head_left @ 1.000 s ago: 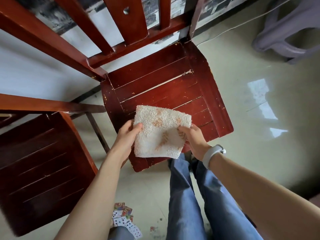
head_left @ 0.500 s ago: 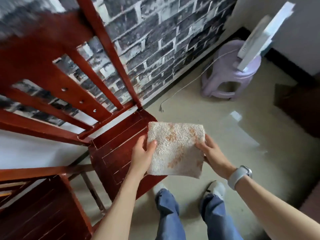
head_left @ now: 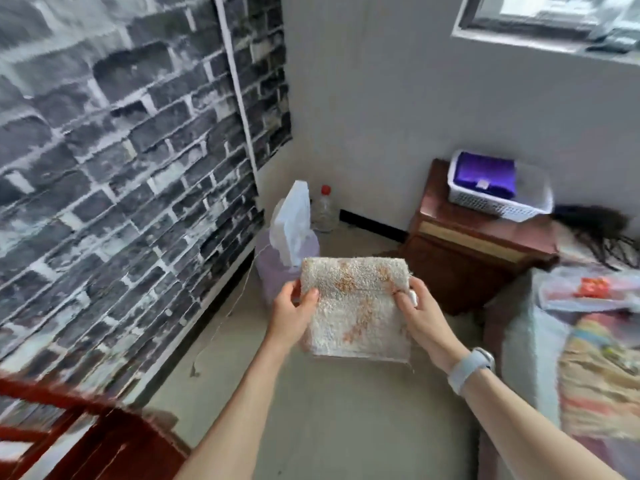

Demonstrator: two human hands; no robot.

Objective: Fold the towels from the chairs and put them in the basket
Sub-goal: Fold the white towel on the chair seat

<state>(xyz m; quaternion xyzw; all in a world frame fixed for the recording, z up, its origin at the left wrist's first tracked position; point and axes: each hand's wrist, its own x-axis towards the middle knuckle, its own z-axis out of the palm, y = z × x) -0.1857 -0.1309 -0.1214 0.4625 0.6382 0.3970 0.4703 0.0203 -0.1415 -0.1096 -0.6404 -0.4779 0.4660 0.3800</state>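
My left hand (head_left: 290,315) and right hand (head_left: 420,317) pinch the folded towel (head_left: 356,306) by its sides, well apart from the basket (head_left: 498,188).

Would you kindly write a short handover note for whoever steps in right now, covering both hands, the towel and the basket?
Left hand: grips the left edge of the folded towel, thumb on top.
Right hand: grips the towel's right edge.
Towel: cream with orange marks, folded to a rough square, held in the air over the floor.
Basket: white, on the wooden cabinet ahead and to the right; a folded purple towel already lies in its left part, with room beside it.
Done: this towel is folded and one is in the basket.
Left: carry it over and lay it in the basket. Only a corner of a red chair shows, so any remaining towels cannot be seen.
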